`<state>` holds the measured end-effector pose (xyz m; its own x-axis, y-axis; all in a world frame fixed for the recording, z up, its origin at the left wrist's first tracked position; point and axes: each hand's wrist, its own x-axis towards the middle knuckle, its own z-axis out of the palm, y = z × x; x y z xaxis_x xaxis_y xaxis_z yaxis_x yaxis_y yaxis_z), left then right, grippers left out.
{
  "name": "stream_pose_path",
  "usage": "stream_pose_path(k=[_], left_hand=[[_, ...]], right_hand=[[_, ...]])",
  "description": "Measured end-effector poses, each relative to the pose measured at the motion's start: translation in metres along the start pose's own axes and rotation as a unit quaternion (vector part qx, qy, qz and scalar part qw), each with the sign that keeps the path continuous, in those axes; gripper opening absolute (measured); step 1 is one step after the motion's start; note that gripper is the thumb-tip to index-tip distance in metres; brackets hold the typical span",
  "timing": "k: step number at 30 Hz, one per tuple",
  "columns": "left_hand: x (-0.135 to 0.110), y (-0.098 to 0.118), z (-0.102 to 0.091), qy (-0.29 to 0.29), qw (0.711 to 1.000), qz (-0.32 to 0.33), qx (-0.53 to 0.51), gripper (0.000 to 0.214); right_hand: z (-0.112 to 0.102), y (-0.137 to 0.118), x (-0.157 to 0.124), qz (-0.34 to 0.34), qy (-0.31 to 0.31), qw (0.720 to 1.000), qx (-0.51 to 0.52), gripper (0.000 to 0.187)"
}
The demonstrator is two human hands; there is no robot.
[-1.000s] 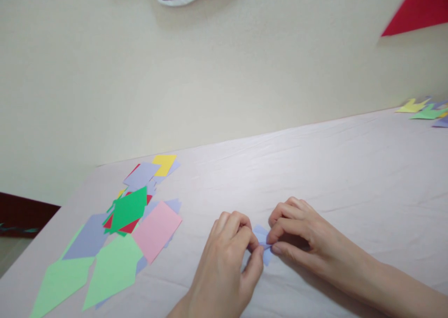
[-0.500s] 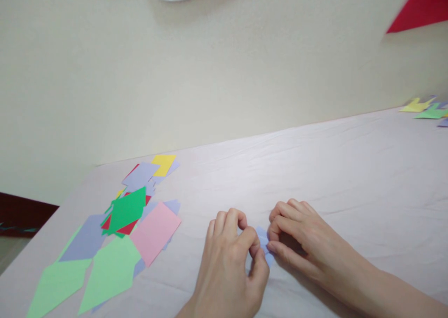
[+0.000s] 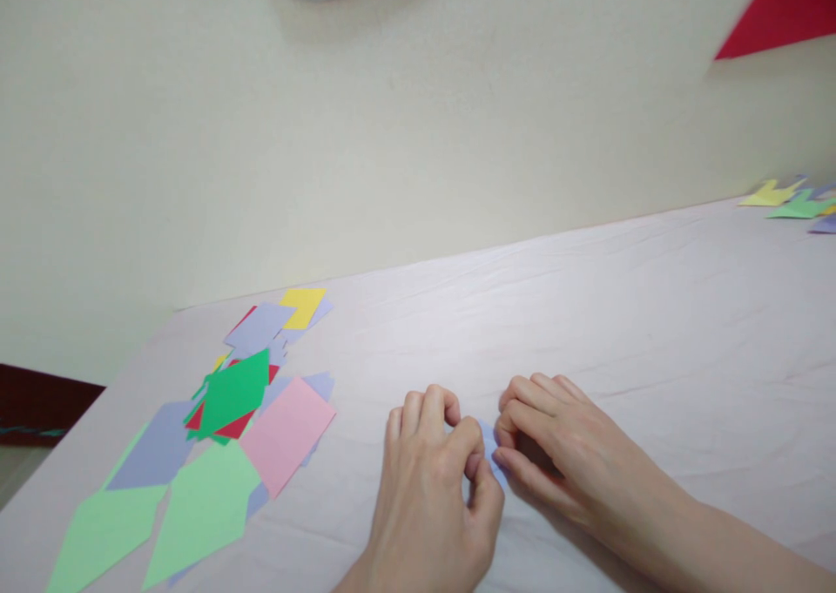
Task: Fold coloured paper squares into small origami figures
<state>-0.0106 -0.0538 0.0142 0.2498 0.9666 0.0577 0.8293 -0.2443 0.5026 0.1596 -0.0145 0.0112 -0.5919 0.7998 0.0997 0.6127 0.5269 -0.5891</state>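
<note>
A small piece of blue paper [image 3: 488, 447] lies on the pale cloth between my hands, mostly covered by fingers. My left hand [image 3: 437, 480] is closed at its left side, thumb and index finger pinched on the paper. From the right, my right hand [image 3: 555, 445] grips the paper's other edge, its fingers curled and the thumb against it. Whether the paper is folded under my fingers cannot be made out.
Left of my hands lie loose paper squares: pink [image 3: 288, 434], dark green [image 3: 236, 394], light green [image 3: 202, 506] and yellow [image 3: 306, 306]. Folded paper shapes [image 3: 800, 203] sit at the far right by the wall [image 3: 418, 140]. The cloth-covered table [image 3: 588, 314] meets the wall.
Both hands stay at the blue paper. My left thumb and index finger have shifted slightly, and my right hand sits a touch further left. The whole view has moved a little.
</note>
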Motion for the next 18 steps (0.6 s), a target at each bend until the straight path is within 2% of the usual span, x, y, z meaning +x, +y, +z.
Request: stream_pose_path(k=[12, 18], left_hand=[[0.0006, 0.0030, 0.0008, -0.007, 1.000, 0.009, 0.024, 0.013], [-0.0006, 0.0026, -0.0007, -0.006, 1.000, -0.002, 0.004, 0.015]], right_hand=[[0.0012, 0.0005, 0.0011, -0.001, 0.002, 1.000, -0.020, 0.012], [0.0007, 0.0001, 0.0004, 0.002, 0.003, 1.000, -0.009, 0.012]])
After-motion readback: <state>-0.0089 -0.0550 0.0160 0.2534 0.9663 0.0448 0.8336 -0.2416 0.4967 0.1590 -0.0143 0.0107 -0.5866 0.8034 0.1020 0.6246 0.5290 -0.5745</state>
